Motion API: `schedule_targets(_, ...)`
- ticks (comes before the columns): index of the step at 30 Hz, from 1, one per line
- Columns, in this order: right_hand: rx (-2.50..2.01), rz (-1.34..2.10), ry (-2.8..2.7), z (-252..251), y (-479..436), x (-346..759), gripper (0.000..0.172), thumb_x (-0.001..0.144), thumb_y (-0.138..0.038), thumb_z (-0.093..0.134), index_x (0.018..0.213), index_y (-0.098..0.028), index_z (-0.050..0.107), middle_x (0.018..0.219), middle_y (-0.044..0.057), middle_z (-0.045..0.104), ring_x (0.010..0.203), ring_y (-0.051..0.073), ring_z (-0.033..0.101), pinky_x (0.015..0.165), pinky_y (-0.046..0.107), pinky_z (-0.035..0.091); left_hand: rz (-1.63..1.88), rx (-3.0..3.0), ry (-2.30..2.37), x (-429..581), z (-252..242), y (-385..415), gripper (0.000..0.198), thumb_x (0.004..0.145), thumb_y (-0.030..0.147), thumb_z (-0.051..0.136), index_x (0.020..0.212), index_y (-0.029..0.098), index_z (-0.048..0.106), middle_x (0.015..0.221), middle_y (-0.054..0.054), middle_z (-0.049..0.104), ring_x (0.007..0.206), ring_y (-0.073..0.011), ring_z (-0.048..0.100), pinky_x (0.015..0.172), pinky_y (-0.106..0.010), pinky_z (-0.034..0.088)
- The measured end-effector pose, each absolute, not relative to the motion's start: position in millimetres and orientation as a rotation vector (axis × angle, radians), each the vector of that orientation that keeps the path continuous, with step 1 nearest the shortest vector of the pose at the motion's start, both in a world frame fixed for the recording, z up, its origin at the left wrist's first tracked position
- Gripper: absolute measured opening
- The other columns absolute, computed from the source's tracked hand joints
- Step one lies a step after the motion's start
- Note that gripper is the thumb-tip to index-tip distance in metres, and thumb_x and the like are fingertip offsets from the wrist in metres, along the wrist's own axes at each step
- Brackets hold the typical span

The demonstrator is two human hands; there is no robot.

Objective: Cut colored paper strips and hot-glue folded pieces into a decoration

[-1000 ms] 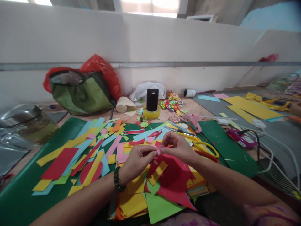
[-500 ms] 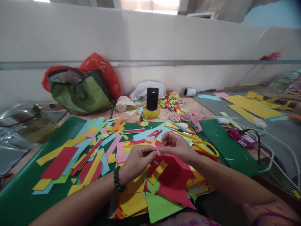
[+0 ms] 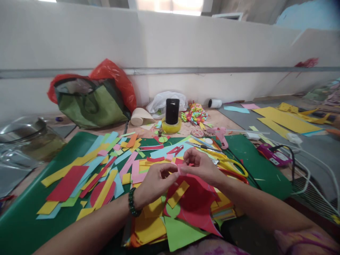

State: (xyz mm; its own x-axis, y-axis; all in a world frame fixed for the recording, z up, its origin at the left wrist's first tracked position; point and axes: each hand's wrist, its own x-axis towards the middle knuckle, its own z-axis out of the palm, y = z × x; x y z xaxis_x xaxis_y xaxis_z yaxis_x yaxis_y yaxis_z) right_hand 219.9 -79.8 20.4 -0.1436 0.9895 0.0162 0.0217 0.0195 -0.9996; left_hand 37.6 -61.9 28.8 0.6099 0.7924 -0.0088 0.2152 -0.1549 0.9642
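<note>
A small piece of pink paper [image 3: 181, 170] is between my two hands, above a large sheet of red paper [image 3: 196, 202]. My right hand [image 3: 202, 168] pinches it between thumb and index finger, with the other fingers curled. My left hand [image 3: 155, 180], wearing a dark green bead bracelet [image 3: 133, 202] at the wrist, has its thumb and index fingertips at the paper's left edge, a small gap showing behind them. On the red sheet lie a yellow strip [image 3: 178, 194] and a green circle [image 3: 174, 210]. Green paper [image 3: 183, 233] and yellow paper [image 3: 150, 228] lie below.
Coloured strips [image 3: 87, 173] are scattered left on the green mat [image 3: 23, 212]. Right of my hands lie yellow-handled scissors [image 3: 236, 166], a utility knife [image 3: 209, 148] and a pink glue gun [image 3: 220, 136]. A phone [image 3: 172, 111] stands behind; a glass jar [image 3: 39, 138] stands far left.
My left thumb and index finger have spread slightly apart at the pink paper. The right hand keeps its pinch in nearly the same place.
</note>
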Motion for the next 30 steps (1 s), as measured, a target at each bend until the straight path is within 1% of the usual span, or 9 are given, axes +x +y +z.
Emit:
schedule_targets(7,-1.139,1.197,-1.462,23,-85,217,0.032,0.068,-0.035,0.076,0.08,-0.021,0.05,0.071,-0.003,0.055,0.065,0.011,0.054,0.06,0.025,0.047,0.676,1.837,0.841,40,25,-64,0.023,0.081,0.032,0.057,0.073,0.016,0.07,0.069,-0.004,0.071,0.062,-0.0135,0.06,0.057,-0.021,0.044)
schedule_targets(11,-1.115,1.098,-1.476,39,-87,229,0.031,0.07,-0.037,0.074,0.08,-0.021,0.05,0.071,-0.002,0.055,0.065,0.012,0.055,0.06,0.026,0.048,0.73,1.933,0.929,30,37,-55,0.026,0.081,0.035,0.058,0.091,0.015,0.072,0.085,-0.007,0.074,0.071,-0.0159,0.064,0.061,-0.022,0.048)
schedule_targets(14,-1.183,0.94,-1.473,50,-83,244,0.031,0.071,-0.038,0.074,0.082,-0.021,0.05,0.071,-0.002,0.056,0.065,0.013,0.056,0.058,0.026,0.047,0.694,2.046,1.109,10,57,-35,0.036,0.082,0.041,0.057,0.105,0.015,0.07,0.087,-0.007,0.074,0.066,-0.0155,0.062,0.058,-0.023,0.046)
schedule_targets(16,-1.27,0.871,-1.516,50,-77,252,0.032,0.07,-0.039,0.073,0.085,-0.022,0.051,0.069,-0.002,0.057,0.064,0.013,0.056,0.056,0.026,0.045,0.533,2.262,1.282,-5,70,-21,0.032,0.082,0.04,0.056,0.097,0.017,0.072,0.081,-0.005,0.073,0.065,-0.0168,0.061,0.057,-0.025,0.043)
schedule_targets(18,-1.343,0.862,-1.605,42,-69,254,0.031,0.071,-0.039,0.071,0.088,-0.021,0.053,0.067,-0.002,0.059,0.062,0.014,0.057,0.056,0.026,0.044,0.245,2.435,1.381,-16,78,-13,0.026,0.082,0.037,0.056,0.09,0.019,0.073,0.082,-0.005,0.073,0.069,-0.0187,0.062,0.059,-0.026,0.041)
schedule_targets(22,-1.434,0.922,-1.788,17,-50,250,0.023,0.074,-0.031,0.064,0.092,-0.02,0.055,0.068,-0.001,0.062,0.062,0.014,0.059,0.057,0.027,0.045,-0.252,2.585,1.405,-21,76,-10,0.017,0.076,0.034,0.062,0.08,0.021,0.073,0.082,-0.006,0.073,0.078,-0.0216,0.064,0.061,-0.026,0.038)
schedule_targets(24,-1.55,0.827,-1.865,7,-43,248,0.02,0.075,-0.03,0.064,0.09,-0.02,0.057,0.074,0.001,0.064,0.062,0.015,0.06,0.057,0.027,0.045,-0.391,2.6,1.363,-20,70,-12,0.017,0.074,0.035,0.066,0.081,0.021,0.072,0.084,-0.006,0.072,0.081,-0.0224,0.065,0.061,-0.026,0.038)
schedule_targets(27,-1.704,0.513,-1.98,3,-37,249,0.02,0.075,-0.033,0.067,0.09,-0.02,0.062,0.085,0.005,0.068,0.069,0.018,0.063,0.06,0.031,0.046,-0.507,2.61,1.322,-16,64,-16,0.024,0.072,0.037,0.07,0.088,0.019,0.07,0.091,-0.008,0.072,0.086,-0.0247,0.065,0.064,-0.027,0.04)
schedule_targets(30,-1.612,0.285,-2.029,8,-38,254,0.021,0.077,-0.033,0.069,0.093,-0.021,0.064,0.093,0.007,0.069,0.079,0.022,0.065,0.067,0.034,0.048,-0.566,2.634,1.32,-14,60,-18,0.028,0.073,0.036,0.071,0.093,0.017,0.067,0.096,-0.011,0.071,0.089,-0.0274,0.065,0.066,-0.029,0.043)
